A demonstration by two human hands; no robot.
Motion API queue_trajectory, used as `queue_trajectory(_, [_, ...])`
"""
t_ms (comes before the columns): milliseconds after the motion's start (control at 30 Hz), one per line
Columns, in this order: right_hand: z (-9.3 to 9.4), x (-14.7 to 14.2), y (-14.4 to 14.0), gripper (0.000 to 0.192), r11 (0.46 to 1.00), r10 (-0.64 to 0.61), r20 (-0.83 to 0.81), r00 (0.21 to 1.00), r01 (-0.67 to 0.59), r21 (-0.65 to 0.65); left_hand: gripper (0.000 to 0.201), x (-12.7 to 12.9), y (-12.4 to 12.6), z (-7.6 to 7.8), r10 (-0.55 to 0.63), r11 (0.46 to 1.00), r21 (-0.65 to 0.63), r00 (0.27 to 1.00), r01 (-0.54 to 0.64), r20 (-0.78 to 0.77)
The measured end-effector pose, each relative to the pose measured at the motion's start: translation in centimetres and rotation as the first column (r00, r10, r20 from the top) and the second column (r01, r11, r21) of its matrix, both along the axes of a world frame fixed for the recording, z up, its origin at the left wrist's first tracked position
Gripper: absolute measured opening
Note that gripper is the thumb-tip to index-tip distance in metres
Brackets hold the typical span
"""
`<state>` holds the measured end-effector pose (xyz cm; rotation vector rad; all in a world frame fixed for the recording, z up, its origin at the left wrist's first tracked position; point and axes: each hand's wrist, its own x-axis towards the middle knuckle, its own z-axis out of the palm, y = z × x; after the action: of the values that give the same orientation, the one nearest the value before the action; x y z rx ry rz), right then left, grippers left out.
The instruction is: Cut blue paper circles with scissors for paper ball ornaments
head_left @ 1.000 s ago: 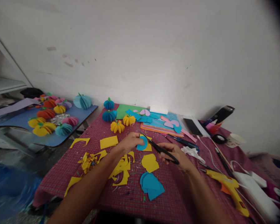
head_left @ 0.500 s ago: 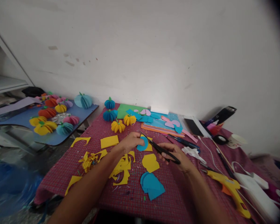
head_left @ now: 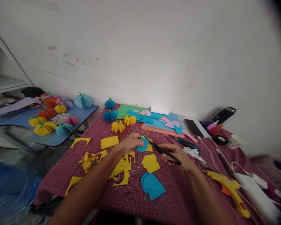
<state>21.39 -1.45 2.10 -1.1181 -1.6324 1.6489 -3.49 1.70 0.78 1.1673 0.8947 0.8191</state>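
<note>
Left hand (head_left: pixel 129 143): fingers curled, pinching a blue paper disc (head_left: pixel 142 144) held just above the table (head_left: pixel 61 175), near its centre. A yellow sheet (head_left: pixel 149 147) shows directly behind the disc.

Right hand (head_left: pixel 178 156): closed through the handles of black scissors (head_left: pixel 161 149). The blades point toward 10 o'clock and meet the upper edge of the disc; how far apart they stand cannot be told.

Items on the red checked cloth:
- Yellow cut piece (head_left: pixel 150 163), at 6 o'clock from the disc, between the two hands.
- Stack of blue cut shapes (head_left: pixel 152 186), further toward 6 o'clock.
- Yellow offcuts (head_left: pixel 121 170), under the left forearm, at 7 o'clock from the disc.
- Yellow rectangle (head_left: pixel 109 142), at 9 o'clock from the left hand.
- Two yellow paper pumpkins (head_left: pixel 118 127) and two blue ones (head_left: pixel 109 115), at 11 o'clock.
- Coloured paper sheets (head_left: pixel 161 123), at 1 o'clock.
- Yellow glue gun (head_left: pixel 229 187), at 4 o'clock from the right hand.

Blue side table (head_left: pixel 21 120), at 9 o'clock: finished paper pumpkins (head_left: pixel 44 128) in mixed colours.
</note>
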Motion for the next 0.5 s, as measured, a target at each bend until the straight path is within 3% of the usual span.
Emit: queue_trajectory(500, [0.72,0.55,0.05,0.047,0.998,0.064,0.03,0.997,-0.063,-0.023,0.004,-0.36,-0.19,0.31,-0.093,0.994,0.041,0.989,0.098,-0.116])
